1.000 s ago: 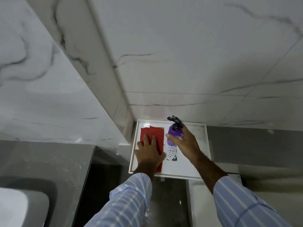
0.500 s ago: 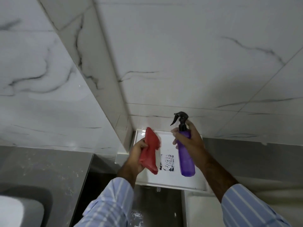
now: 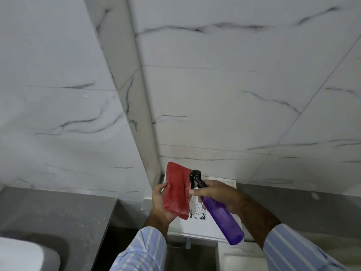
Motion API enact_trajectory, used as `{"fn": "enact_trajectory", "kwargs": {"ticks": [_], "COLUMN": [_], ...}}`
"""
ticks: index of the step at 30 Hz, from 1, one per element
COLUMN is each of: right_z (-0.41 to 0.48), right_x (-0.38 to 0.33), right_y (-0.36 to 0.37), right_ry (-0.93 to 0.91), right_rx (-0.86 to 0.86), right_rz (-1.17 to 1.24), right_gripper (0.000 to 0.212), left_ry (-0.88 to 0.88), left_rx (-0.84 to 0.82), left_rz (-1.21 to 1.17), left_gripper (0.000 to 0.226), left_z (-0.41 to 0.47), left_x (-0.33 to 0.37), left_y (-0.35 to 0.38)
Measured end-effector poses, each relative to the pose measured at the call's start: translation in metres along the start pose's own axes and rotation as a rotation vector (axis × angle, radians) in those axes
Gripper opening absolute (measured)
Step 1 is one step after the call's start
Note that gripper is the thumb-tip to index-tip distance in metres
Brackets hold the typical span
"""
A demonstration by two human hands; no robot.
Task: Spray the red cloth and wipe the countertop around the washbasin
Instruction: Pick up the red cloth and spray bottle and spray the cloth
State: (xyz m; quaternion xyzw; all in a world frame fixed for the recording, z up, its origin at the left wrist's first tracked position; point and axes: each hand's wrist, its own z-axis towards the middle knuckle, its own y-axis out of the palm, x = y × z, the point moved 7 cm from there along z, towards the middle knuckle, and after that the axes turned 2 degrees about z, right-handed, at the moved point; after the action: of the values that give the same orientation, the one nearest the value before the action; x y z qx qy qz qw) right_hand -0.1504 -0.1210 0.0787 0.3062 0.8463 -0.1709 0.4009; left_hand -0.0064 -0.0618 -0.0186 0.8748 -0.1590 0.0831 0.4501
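Note:
My left hand [image 3: 160, 202] holds the folded red cloth [image 3: 177, 190] upright in front of me, its flat face turned to the right. My right hand [image 3: 218, 194] grips the purple spray bottle [image 3: 222, 218], tilted so its black nozzle [image 3: 195, 178] points at the cloth from a few centimetres away. Both are lifted above the white tray [image 3: 199, 227]. The grey countertop [image 3: 58, 212] lies at the lower left, with the rim of the white washbasin [image 3: 23, 255] in the bottom left corner.
The white tray bears a black printed patch [image 3: 198, 211] and sits on a ledge in the wall corner. Marble-patterned tiles [image 3: 214, 94] fill the wall behind. A dark gap [image 3: 125, 237] separates the countertop from the tray. A grey ledge [image 3: 293, 204] runs to the right.
Both hands lifted the cloth and bottle off the tray. The cloth has turned to face the bottle, and the bottle has tipped from upright to point its nozzle at the cloth.

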Motion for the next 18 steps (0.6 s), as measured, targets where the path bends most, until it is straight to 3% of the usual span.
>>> {"fn": "enact_trajectory", "kwargs": {"ticks": [8,13,18], "right_z": [-0.009,-0.004,0.004], "right_x": [-0.017,-0.020,-0.016], "right_y": [0.008,0.011,0.002], "right_ry": [0.063,0.012,0.084], "right_rx": [0.082,0.087,0.206], "right_rz": [-0.100,-0.126,-0.126], "right_gripper": [0.036,0.023,0.026], "left_ry": [0.034,0.041,0.025], "left_rx": [0.041,0.047,0.046], "left_rz": [0.019,0.012,-0.016], "left_gripper": [0.053,0.054,0.057], "left_z": [-0.011,-0.017,-0.020], "left_x": [0.000,-0.001,-0.006], "left_y": [0.009,0.012,0.012]}}
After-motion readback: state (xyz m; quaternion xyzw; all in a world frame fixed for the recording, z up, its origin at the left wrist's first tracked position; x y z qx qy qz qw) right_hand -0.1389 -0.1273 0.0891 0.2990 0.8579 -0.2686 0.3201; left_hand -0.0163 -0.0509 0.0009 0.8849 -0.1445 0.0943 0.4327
